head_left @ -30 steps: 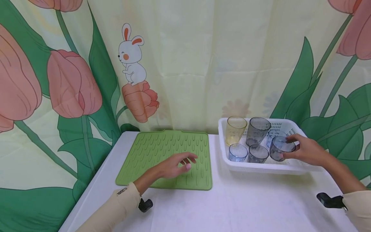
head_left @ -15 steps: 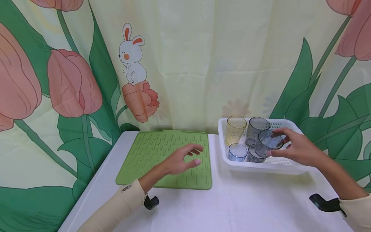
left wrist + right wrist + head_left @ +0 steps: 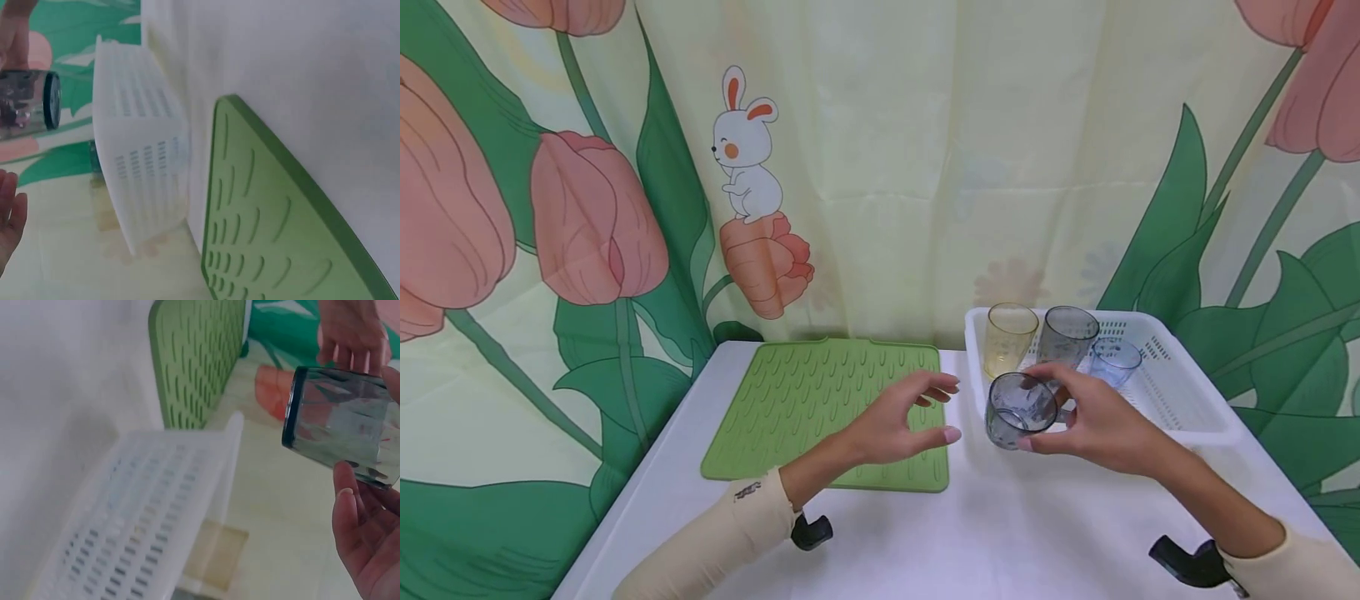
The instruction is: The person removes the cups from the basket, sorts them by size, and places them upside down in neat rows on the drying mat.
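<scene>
My right hand (image 3: 1097, 423) holds a short grey glass (image 3: 1017, 417) between thumb and fingers, above the front left of a white basket (image 3: 1202, 392). In the right wrist view, the same glass (image 3: 340, 419) is clear of the basket, its thick base facing the table. My left hand (image 3: 891, 423) hovers over the right side of a green drying mat (image 3: 820, 400), fingers spread from the thumb and holding nothing. Between the left fingertips and the glass there is a gap. Inside the basket stand a yellow glass (image 3: 1009, 337), a taller grey glass (image 3: 1067, 333) and a blue glass (image 3: 1115, 360).
The mat lies left of the basket on a white-covered table (image 3: 1000, 533). Close behind both hangs a curtain (image 3: 880, 208) printed with tulips and a rabbit. The held glass and right hand block the view of the basket's front left.
My right hand has lifted the grey glass from the basket's right part and carried it left and nearer to me. The left hand has moved right and its thumb has spread from the fingers.
</scene>
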### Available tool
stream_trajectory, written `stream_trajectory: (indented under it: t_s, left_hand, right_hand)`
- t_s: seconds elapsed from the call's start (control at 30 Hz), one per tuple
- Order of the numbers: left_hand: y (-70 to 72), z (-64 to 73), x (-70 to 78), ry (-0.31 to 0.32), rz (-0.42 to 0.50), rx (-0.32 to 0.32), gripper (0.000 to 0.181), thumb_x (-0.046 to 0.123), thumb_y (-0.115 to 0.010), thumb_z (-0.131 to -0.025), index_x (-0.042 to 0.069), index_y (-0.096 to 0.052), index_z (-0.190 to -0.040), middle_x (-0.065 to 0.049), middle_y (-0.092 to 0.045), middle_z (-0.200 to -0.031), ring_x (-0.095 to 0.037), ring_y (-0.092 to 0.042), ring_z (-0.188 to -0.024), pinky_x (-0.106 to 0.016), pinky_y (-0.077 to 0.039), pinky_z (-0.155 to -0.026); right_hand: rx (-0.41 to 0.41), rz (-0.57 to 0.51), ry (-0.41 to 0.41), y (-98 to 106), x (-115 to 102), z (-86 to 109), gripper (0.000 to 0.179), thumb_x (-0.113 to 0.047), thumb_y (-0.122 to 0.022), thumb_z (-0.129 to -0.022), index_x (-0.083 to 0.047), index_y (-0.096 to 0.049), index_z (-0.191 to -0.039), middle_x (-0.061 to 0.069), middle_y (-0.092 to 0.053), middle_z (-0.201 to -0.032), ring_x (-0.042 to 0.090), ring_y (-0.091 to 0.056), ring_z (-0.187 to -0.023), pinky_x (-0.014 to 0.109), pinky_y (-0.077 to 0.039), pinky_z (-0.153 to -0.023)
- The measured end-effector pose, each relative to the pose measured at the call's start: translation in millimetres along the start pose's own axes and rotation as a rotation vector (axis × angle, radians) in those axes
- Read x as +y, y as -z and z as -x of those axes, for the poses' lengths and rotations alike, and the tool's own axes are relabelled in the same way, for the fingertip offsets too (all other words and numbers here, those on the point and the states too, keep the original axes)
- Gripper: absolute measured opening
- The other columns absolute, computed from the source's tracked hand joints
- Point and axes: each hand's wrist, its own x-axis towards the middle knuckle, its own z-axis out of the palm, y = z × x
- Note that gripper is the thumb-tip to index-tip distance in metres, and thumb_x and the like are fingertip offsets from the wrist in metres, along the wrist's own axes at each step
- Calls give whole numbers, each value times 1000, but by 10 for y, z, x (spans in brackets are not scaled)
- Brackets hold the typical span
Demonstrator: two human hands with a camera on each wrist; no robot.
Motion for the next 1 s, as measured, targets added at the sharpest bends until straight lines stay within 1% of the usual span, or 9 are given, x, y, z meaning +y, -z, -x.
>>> stream_trajectory:
  t_s: [0.17,0.27,0.47,0.67,0.77,0.87,1.0]
  left_hand:
    - [-78,-31,61,-4,-21,-14,68,33,-76,-88,15,-45,-146,-2,-55,-140,-11,-57,-122,-27,-49,-99]
    - [-101,-34,72,-8,-35,-23,71,33,-79,-86,13,-46,-146,-2,-55,-137,-9,-57,-120,-26,-49,-97]
    - [-125,-10,55,-20,-65,-46,69,32,-82,-84,13,-50,-142,-1,-59,-129,-7,-59,-113,-23,-51,-93]
    - [-150,22,10,-46,-103,-64,69,33,-81,-85,13,-49,-143,-2,-59,-127,-8,-59,-113,-22,-51,-92]
    - [-164,48,-8,-42,-101,-71,69,35,-80,-85,13,-49,-143,-4,-59,-128,-8,-60,-113,-22,-50,-92]
    - [-174,71,-17,-27,-90,-67,67,37,-79,-85,15,-50,-142,-2,-59,-128,-7,-59,-112,-22,-50,-92]
    - [-165,97,-30,-19,-97,-51,67,40,-79,-85,17,-50,-141,1,-60,-127,-7,-58,-111,-23,-50,-92]
  right_hand:
    - [-34,-52,13,-185,-91,-1,84,-39,-92,-69,-8,-52,-137,5,-64,-109,20,-57,-89,25,-52,-62]
    - [-46,-72,30,-264,-124,-1,82,-40,-92,-69,-11,-54,-136,2,-64,-108,20,-58,-88,26,-52,-61]
    - [-59,-94,36,-359,-162,-8,82,-46,-91,-69,-13,-55,-135,2,-64,-108,20,-58,-87,26,-53,-57]
    - [-62,-71,20,-433,-164,-11,83,-48,-91,-68,-12,-56,-134,3,-65,-109,18,-58,-86,25,-52,-56]
    - [-70,-63,13,-466,-156,-13,83,-48,-91,-67,-11,-56,-134,5,-65,-110,17,-59,-85,24,-52,-57]
    - [-83,-73,8,-496,-146,-15,85,-47,-91,-68,-10,-56,-135,6,-65,-112,18,-58,-86,24,-52,-59]
    - [-96,-107,4,-546,-129,-18,91,-46,-91,-69,-9,-51,-142,5,-64,-111,17,-57,-85,24,-52,-57]
